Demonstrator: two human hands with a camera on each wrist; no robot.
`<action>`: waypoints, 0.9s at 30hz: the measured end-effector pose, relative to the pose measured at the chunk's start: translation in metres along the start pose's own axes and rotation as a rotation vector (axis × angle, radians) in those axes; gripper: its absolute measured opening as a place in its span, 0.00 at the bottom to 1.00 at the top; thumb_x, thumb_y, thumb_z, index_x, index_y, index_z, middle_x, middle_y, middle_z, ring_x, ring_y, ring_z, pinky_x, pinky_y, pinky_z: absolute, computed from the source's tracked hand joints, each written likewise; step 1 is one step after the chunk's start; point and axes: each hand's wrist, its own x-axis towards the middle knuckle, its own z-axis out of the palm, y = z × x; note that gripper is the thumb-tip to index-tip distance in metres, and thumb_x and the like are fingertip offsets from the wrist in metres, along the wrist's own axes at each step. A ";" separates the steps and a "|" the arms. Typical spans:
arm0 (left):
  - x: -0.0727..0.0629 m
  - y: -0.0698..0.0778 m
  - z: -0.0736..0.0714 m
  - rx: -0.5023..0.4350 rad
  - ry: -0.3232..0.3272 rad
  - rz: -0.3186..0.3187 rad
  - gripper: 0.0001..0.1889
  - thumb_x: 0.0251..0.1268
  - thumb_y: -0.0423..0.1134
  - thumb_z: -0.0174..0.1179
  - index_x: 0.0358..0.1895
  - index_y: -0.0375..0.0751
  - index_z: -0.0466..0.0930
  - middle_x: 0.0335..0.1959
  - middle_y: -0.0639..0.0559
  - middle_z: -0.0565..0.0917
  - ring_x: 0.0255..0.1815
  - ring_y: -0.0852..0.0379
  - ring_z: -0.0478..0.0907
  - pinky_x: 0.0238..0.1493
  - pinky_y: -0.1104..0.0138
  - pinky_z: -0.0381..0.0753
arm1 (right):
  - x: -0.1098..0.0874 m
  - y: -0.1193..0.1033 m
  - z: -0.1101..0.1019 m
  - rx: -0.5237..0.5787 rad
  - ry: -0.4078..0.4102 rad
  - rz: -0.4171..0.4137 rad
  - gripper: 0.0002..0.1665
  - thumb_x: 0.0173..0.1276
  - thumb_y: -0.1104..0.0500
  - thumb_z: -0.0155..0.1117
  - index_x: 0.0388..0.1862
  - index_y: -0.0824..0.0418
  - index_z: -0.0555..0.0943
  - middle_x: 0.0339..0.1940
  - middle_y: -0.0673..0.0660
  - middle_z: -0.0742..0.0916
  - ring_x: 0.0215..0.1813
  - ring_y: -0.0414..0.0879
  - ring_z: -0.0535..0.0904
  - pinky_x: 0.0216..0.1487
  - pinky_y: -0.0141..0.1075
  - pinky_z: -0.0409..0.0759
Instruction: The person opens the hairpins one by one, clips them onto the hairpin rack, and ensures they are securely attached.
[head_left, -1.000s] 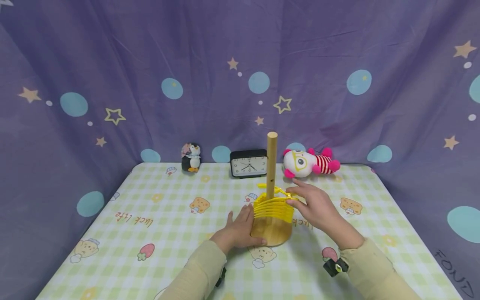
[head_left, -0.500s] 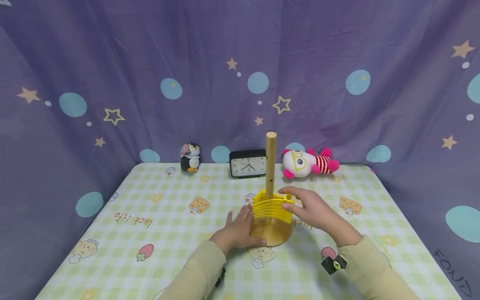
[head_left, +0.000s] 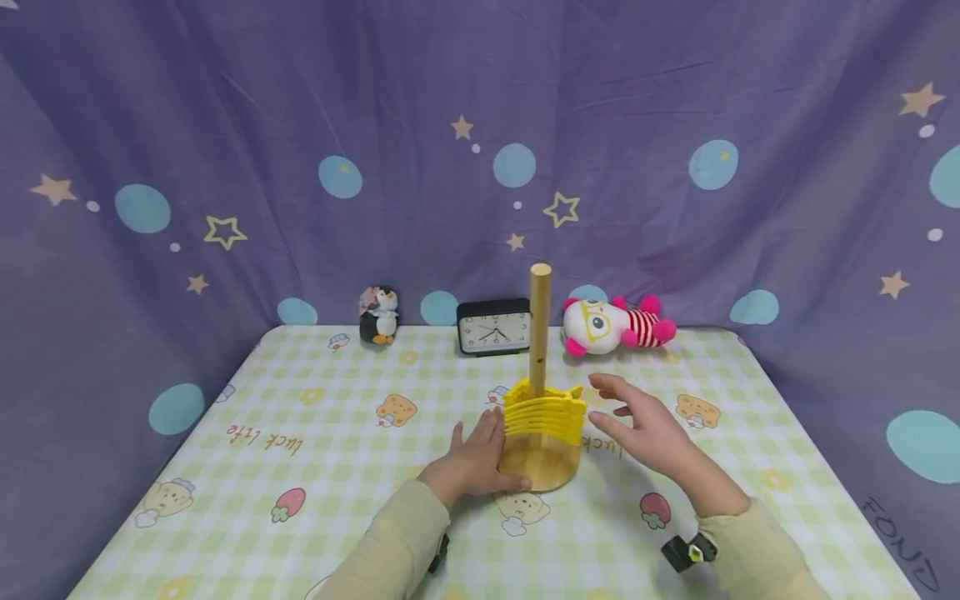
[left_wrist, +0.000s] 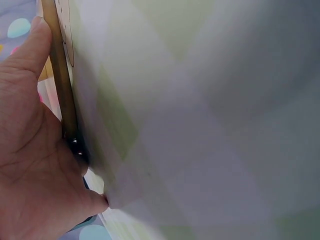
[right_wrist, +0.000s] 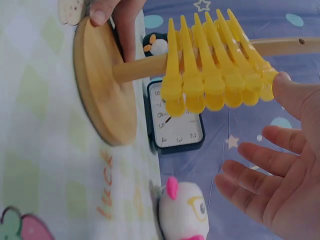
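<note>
A wooden stand [head_left: 542, 468] has a round base and an upright post [head_left: 539, 325]. Around the lower post hangs a stack of several yellow plastic pieces [head_left: 546, 418]; in the right wrist view these yellow pieces [right_wrist: 214, 82] show pointed tips and rounded ends. My left hand [head_left: 476, 463] holds the base from its left side, thumb over the front rim and fingers along the edge. To the right of the stack, my right hand [head_left: 647, 433] holds nothing, its thumb and fingers spread. In the right wrist view its thumb [right_wrist: 295, 92] overlaps the end of the stack.
A black alarm clock [head_left: 492, 328] stands at the back, partly behind the post. Left of it is a penguin toy [head_left: 379, 317]; to the right lies a pink and white plush toy [head_left: 615, 325]. A checked cloth [head_left: 322, 525] covers the table before a purple curtain [head_left: 420, 75].
The uppermost yellow piece has come down onto the stack. My right hand has let go of it and drawn back to the right. The left hand stays at the base.
</note>
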 end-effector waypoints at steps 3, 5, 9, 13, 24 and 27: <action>0.000 0.000 0.000 -0.006 -0.004 -0.002 0.58 0.57 0.72 0.56 0.79 0.38 0.41 0.80 0.47 0.37 0.80 0.51 0.33 0.74 0.45 0.31 | -0.005 0.006 -0.001 -0.012 0.035 0.009 0.32 0.72 0.51 0.61 0.71 0.59 0.67 0.67 0.61 0.76 0.64 0.57 0.73 0.56 0.53 0.77; 0.000 0.000 -0.001 -0.007 -0.005 -0.002 0.58 0.57 0.72 0.56 0.79 0.38 0.41 0.80 0.47 0.37 0.80 0.51 0.32 0.74 0.45 0.31 | -0.008 0.010 -0.002 -0.022 0.056 0.022 0.32 0.72 0.51 0.61 0.71 0.60 0.67 0.66 0.61 0.76 0.64 0.57 0.74 0.55 0.53 0.78; 0.000 -0.001 -0.002 -0.007 0.003 0.001 0.58 0.55 0.73 0.56 0.79 0.38 0.42 0.80 0.47 0.38 0.80 0.51 0.34 0.74 0.45 0.32 | -0.013 0.018 -0.003 -0.034 0.072 0.044 0.31 0.72 0.52 0.61 0.70 0.60 0.68 0.66 0.62 0.76 0.63 0.58 0.74 0.54 0.54 0.78; 0.002 -0.003 -0.002 -0.002 0.003 -0.005 0.59 0.54 0.74 0.56 0.79 0.38 0.42 0.80 0.48 0.38 0.80 0.51 0.34 0.74 0.45 0.32 | -0.018 0.025 -0.004 -0.040 0.082 0.054 0.31 0.72 0.52 0.61 0.70 0.61 0.68 0.66 0.63 0.76 0.63 0.60 0.74 0.53 0.54 0.78; 0.004 -0.006 -0.004 -0.004 0.000 -0.016 0.59 0.54 0.73 0.57 0.78 0.38 0.43 0.80 0.46 0.40 0.80 0.51 0.36 0.74 0.45 0.34 | -0.022 0.031 -0.004 -0.072 0.086 0.072 0.31 0.72 0.53 0.61 0.70 0.62 0.68 0.66 0.64 0.76 0.62 0.60 0.74 0.53 0.55 0.78; 0.005 -0.007 -0.003 -0.010 -0.014 -0.025 0.59 0.55 0.73 0.58 0.79 0.38 0.41 0.80 0.46 0.39 0.80 0.51 0.35 0.74 0.45 0.33 | -0.022 0.032 -0.005 -0.079 0.088 0.081 0.31 0.72 0.52 0.62 0.69 0.62 0.69 0.65 0.64 0.76 0.62 0.61 0.74 0.53 0.55 0.78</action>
